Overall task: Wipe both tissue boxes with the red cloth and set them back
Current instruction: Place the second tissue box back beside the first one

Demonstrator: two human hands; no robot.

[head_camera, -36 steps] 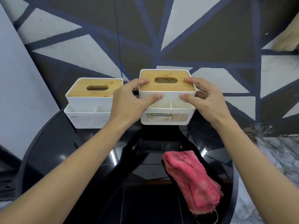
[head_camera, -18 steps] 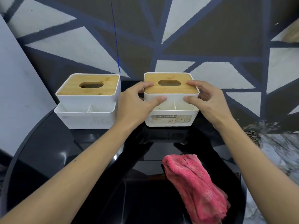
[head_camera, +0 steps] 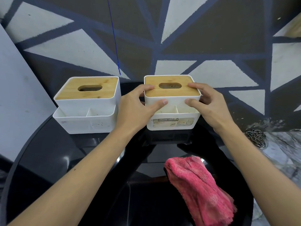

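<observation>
Here, the round glossy black surface (head_camera: 48, 160) carried a white plastic bamboo-lidded left tissue box (head_camera: 88, 101) and, just beside it, a matching right tissue box (head_camera: 172, 123) at its far edge. The fluffy red cloth (head_camera: 198, 190) lay nearer, apart. The left hand (head_camera: 133, 108) and right hand (head_camera: 210, 108) gripped the right tissue box, thumbs in front, fingers on its lid.

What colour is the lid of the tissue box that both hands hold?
Light wood-brown lid on the right tissue box, best seen in the head view.

The red cloth (head_camera: 198, 190) runs off the bottom edge.
</observation>
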